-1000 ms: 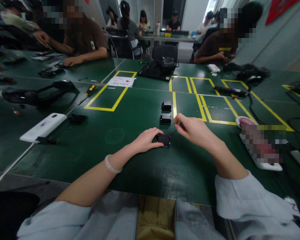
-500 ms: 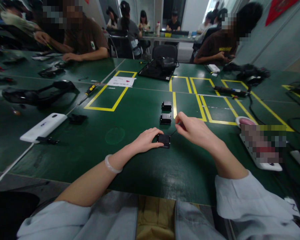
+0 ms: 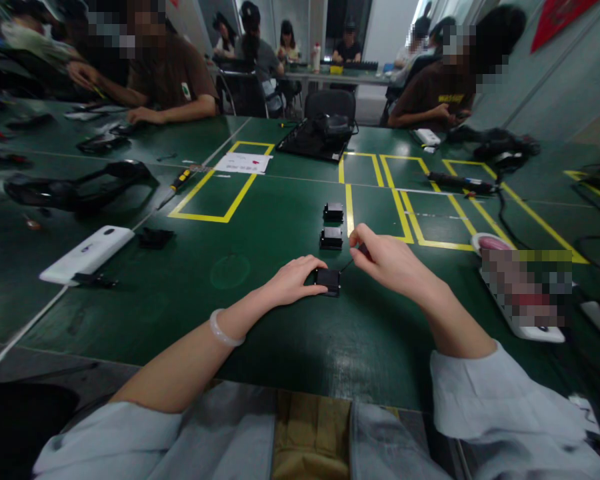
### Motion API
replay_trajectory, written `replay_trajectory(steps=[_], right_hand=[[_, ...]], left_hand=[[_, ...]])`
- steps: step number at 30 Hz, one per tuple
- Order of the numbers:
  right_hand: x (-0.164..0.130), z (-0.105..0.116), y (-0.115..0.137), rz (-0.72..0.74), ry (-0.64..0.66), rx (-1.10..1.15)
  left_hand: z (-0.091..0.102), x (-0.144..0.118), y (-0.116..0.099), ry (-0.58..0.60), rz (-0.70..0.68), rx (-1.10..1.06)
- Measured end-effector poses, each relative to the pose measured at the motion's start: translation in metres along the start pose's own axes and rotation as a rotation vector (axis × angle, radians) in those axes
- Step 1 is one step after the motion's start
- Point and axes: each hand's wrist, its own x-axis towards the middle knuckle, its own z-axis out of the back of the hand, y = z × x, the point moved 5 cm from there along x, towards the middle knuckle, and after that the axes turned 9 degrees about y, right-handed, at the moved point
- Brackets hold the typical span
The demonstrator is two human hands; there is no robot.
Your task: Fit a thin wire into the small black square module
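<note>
The left hand (image 3: 294,280) lay on the green table (image 3: 260,320) just below the frame's centre, its fingers curled together and pressed against the left side of a small black box (image 3: 328,281). The right hand (image 3: 387,261) sat just right of the box, thumb and forefinger pinched on a thin tool (image 3: 351,261) whose dark tip slanted down to the box's upper right corner. Just above, toward the centre, two more black boxes (image 3: 331,237) stood in a row beside a yellow line (image 3: 349,208). Nothing lay between the hands and the box. A white device (image 3: 87,253) lay at the left, well apart, with a black headset (image 3: 75,190) above it. A paper sheet (image 3: 243,163) and a black tray (image 3: 316,139) lay higher up. Other people sat along the top edge.
</note>
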Motion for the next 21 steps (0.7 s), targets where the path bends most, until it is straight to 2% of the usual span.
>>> replay_trajectory(steps=[5,13,21], right_hand=[[0.0014,-0.0012,-0.0025,-0.04,-0.006,-0.062],[-0.0003,0.0014,0.0001,-0.006,0.012,0.007],[0.001,-0.0007,-0.0031,-0.029,0.016,-0.046]], left_hand=[[0.0,-0.0004,0.0007,-0.006,0.004,-0.004],[0.0007,-0.0001,-0.0006,-0.003,0.008,-0.018],[0.0009,-0.0005,-0.0005,0.002,0.011,-0.001]])
